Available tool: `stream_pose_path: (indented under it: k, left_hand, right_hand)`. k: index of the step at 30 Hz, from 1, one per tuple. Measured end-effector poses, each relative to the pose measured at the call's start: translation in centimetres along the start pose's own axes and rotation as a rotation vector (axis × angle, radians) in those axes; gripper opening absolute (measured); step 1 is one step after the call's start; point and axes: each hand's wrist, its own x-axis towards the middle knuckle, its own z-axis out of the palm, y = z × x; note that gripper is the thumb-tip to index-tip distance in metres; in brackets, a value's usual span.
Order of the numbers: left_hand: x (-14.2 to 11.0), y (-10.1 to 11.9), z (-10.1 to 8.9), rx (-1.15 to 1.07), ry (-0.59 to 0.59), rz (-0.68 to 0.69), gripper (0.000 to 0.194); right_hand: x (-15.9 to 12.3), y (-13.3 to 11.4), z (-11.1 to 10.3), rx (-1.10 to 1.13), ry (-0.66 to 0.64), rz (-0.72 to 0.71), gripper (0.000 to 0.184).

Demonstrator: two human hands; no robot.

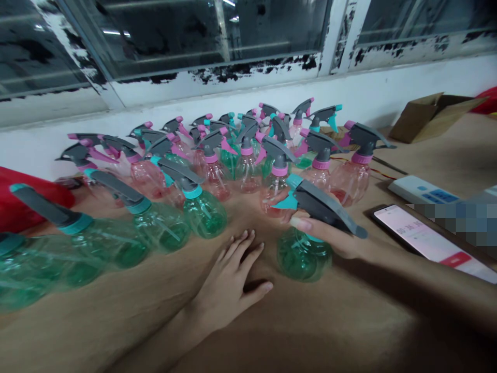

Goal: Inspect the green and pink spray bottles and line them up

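Observation:
My right hand (337,235) is closed around the neck of a green spray bottle (303,259) with a grey and turquoise trigger head. That bottle stands nearly upright, and its nozzle points to the left. Flat on the brown table surface (186,331), my left hand (231,282) rests with its fingers spread and nothing in it. Beyond its fingertips stands another green spray bottle (207,215). A pink spray bottle (275,189) is just behind the bottle in my right hand, partly covered by it and by my fingers.
Several pink and green spray bottles (248,176) crowd the back by the wall, and a row of green ones (101,248) runs left. To the right lie a phone (423,233) and a white device (421,191). Farther back is an open cardboard box (423,119); red material (27,199) lies left.

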Motion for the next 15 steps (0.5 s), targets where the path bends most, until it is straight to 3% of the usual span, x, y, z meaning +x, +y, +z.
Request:
stream_pose_path:
  k: [11, 15]
  left_hand:
    - [0.02, 0.07, -0.08, -0.017, -0.017, -0.005, 0.063]
    - [0.07, 0.09, -0.10, -0.024, -0.015, -0.003, 0.062]
  right_hand:
    - [0.01, -0.29, -0.15, 0.141, -0.068, 0.059, 0.035]
    - [0.05, -0.43, -0.16, 0.107, -0.045, 0.046, 0.019]
